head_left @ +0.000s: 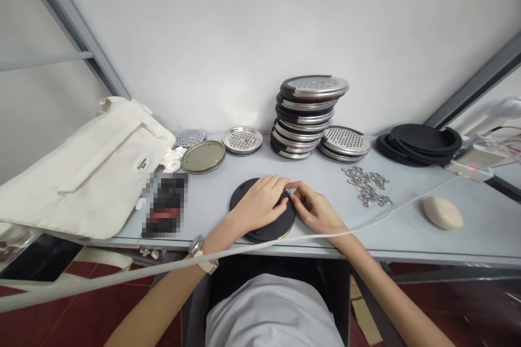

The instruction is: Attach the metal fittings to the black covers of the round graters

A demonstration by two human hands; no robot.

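A round black disc [268, 222] with a small slot lies near the table's front edge, a thin yellow-green line showing along its lower right rim. My left hand [262, 200] rests across its top and holds it down, fingers together and curved towards the right rim. At that rim, my right hand [313, 206] pinches a small shiny metal clip [288, 192] between thumb and forefinger. The clip touches or nearly touches the disc; fingers hide part of it. To the right lies a loose pile of similar-looking small metal clips [366, 184].
Behind stand a tall stack of round graters [309, 119], a shorter stack [345, 141] and black discs [425, 141]. Olive lids [203, 156] and a metal grater [243, 141] sit left, near a cream bag [89, 173]. A white cable [325, 236] crosses in front; a beige rounded object [443, 212] lies right.
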